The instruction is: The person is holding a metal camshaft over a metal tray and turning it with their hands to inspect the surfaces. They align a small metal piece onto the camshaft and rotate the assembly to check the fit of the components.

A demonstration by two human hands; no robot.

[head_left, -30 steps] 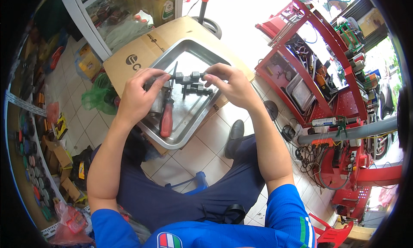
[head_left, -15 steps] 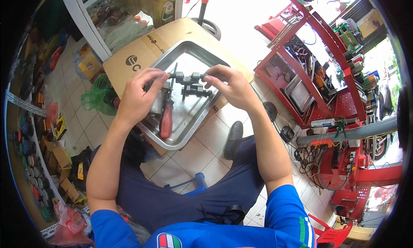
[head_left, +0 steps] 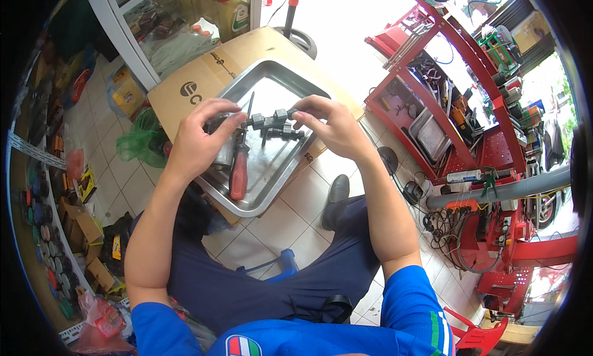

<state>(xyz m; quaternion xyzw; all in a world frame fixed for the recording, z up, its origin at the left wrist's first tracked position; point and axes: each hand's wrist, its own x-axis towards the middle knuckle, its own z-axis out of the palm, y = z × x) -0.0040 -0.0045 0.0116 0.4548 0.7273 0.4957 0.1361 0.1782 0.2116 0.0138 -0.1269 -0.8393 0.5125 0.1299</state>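
Barely anything's shifted since a second ago: both hands are in the same spot. Left hand (head_left: 201, 136) and right hand (head_left: 330, 124) pinch the ends of a grey camshaft-like part (head_left: 272, 120) over the steel tray (head_left: 272, 170). Keep it level above the tray so anything dropped lands inside, beside the red-handled screwdriver (head_left: 239, 170).

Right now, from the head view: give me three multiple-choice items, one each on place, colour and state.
1. Where does the red-handled screwdriver lie?
A. on the floor tiles
B. in the shallow steel tray
C. on the red rack

2. What colour is the tool rack on the person's right?
A. red
B. yellow
C. white

3. How is the long grey metal part held?
A. by the left hand alone
B. lying free in the tray
C. by both hands, right hand on its other end

B: it rests on the tray floor.
A: red frame throughout.
C: fingers grip each end.
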